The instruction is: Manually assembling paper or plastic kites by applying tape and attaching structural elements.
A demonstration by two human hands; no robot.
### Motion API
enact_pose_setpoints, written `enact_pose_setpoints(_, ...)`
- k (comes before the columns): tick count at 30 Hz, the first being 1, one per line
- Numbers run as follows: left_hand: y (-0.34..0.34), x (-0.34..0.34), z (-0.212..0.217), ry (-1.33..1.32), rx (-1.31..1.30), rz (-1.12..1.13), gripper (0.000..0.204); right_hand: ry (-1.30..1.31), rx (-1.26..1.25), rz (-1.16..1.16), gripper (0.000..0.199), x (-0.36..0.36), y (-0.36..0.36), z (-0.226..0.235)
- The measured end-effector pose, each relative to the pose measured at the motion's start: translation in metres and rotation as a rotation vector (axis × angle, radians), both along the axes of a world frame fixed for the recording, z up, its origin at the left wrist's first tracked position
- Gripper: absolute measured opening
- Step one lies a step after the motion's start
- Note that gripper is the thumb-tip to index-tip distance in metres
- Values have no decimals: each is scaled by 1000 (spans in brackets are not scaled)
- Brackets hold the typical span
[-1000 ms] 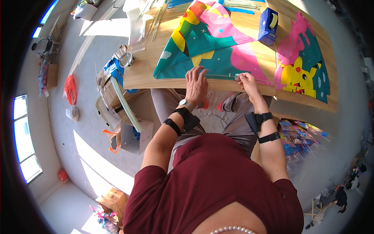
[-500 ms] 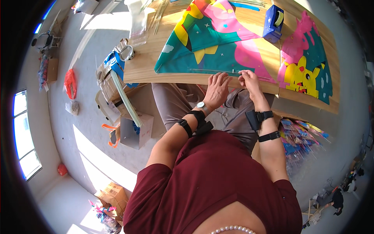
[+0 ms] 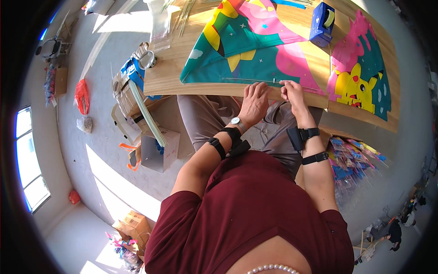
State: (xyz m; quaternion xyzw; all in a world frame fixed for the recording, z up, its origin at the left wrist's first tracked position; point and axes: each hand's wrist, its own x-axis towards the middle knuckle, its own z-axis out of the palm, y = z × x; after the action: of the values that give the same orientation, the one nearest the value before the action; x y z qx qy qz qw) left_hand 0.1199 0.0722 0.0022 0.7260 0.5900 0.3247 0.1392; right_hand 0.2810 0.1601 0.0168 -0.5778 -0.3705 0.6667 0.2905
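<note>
A printed kite cloth (image 3: 255, 71) in teal, pink and yellow lies on the wooden table (image 3: 169, 77), its straight edge along the near side. A thin rod (image 3: 246, 80) with a small white fitting lies along that edge. My right hand (image 3: 293, 95) is closed in a pinch on the rod just right of the fitting; its fingertips partly hide the grip. My left hand (image 3: 254, 102) rests with fingers stretched at the cloth's near edge, left of the fitting, holding nothing that I can see.
A blue tape dispenser (image 3: 322, 25) stands behind the cloth. To the right lies a second printed cloth (image 3: 360, 86). Thin sticks (image 3: 186, 18) and clear plastic sleeves (image 3: 159, 27) are at the far left. Tape rolls (image 3: 147, 59) sit at the table's left corner; colourful packages (image 3: 349, 157) are below right.
Both hands stay nearly in place at the near edge. The view has shifted very slightly; the cloth and rod lie as before.
</note>
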Motion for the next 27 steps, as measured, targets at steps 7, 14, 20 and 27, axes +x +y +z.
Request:
enact_pose_setpoints(7,1,0,1,-2,-3,3,48,-37,5,0,25,-3,1,-3)
enact_pose_setpoints(14,1,0,0,-4,-8,3,48,-50,35,-14,25,-4,-1,-8)
enact_pose_setpoints(20,3,6,2,119,2,-24,59,-47,53,-15,24,-4,-3,-11)
enact_pose_setpoints(27,6,8,-1,134,-14,-23,57,-64,52,-35,23,-6,-3,-10)
